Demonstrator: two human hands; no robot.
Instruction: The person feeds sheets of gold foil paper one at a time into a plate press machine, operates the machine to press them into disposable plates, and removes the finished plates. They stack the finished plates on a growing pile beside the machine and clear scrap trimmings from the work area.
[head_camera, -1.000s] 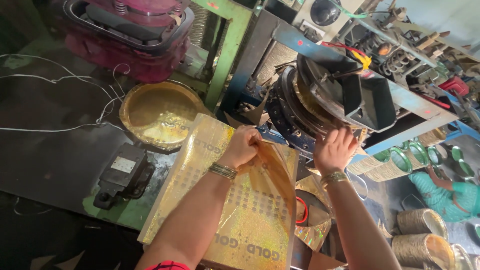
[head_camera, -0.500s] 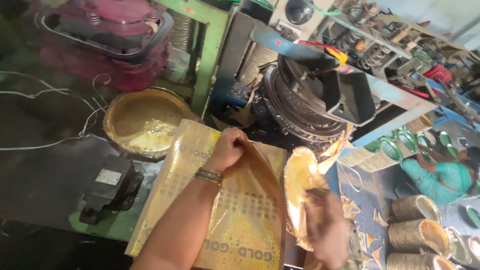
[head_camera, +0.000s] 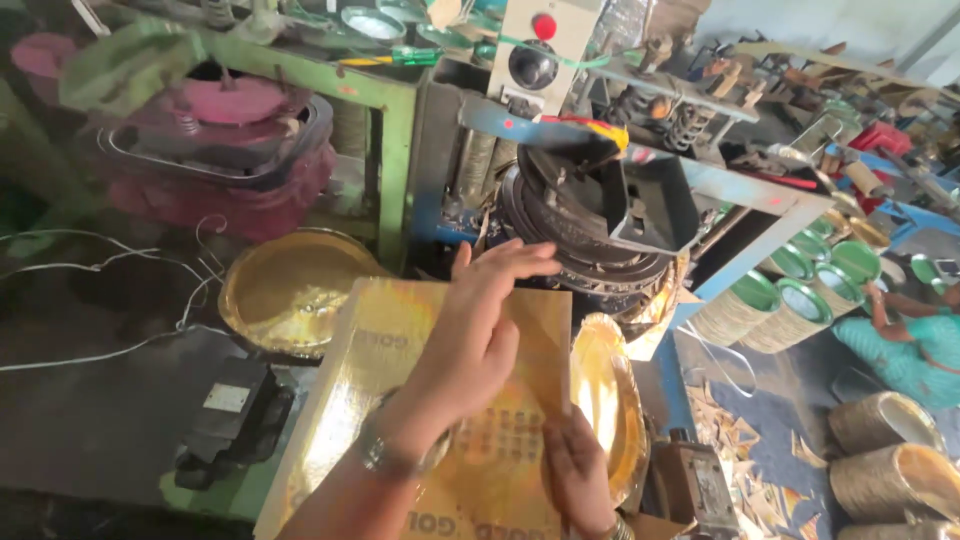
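Two hands are working a shiny gold foil-paper sheet (head_camera: 420, 420) lying on the green desk (head_camera: 215, 495): left hand (head_camera: 480, 330) is pressing it open-palmed, right hand (head_camera: 580, 480) is pinching its edge beside the round gold plate (head_camera: 610, 400). Keeping it flat is wisest.

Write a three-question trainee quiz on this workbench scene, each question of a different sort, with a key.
1. True or false: the left hand lies flat on the stack of gold sheets.
2. Which thing lies just left of the sheets? A) the round gold plate B) a blue bucket C) a glass jar
3. Fill in: the right hand is at the lower edge of the picture, beside a pile of formed gold ____.

Key: 1 true; 2 A; 3 plates.
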